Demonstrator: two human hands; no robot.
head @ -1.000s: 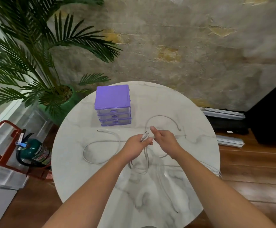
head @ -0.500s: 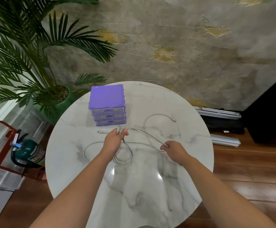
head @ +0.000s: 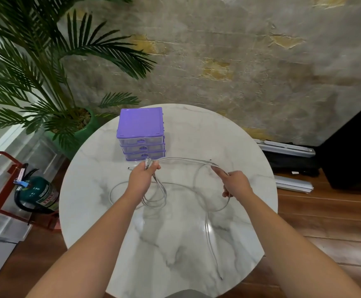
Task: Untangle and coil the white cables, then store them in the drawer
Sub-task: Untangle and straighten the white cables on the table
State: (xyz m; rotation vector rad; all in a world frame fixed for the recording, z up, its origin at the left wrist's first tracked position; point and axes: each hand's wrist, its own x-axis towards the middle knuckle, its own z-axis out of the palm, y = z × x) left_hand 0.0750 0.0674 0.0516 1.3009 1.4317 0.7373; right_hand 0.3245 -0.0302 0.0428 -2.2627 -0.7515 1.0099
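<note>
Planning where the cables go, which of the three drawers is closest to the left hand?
The bottom drawer of the purple unit; the left hand sits just before it.

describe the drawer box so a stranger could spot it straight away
Start at the round white marble table and look to its far left edge, nearest the potted palm. There stands a small purple plastic drawer unit with three clear, shut drawers stacked under a flat purple top, the only coloured thing on the table.

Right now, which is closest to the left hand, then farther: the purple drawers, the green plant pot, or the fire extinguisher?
From the left hand:
1. Purple drawers, just beyond it on the table.
2. Green plant pot, behind the table's left edge.
3. Fire extinguisher, on the floor, far left.
</note>
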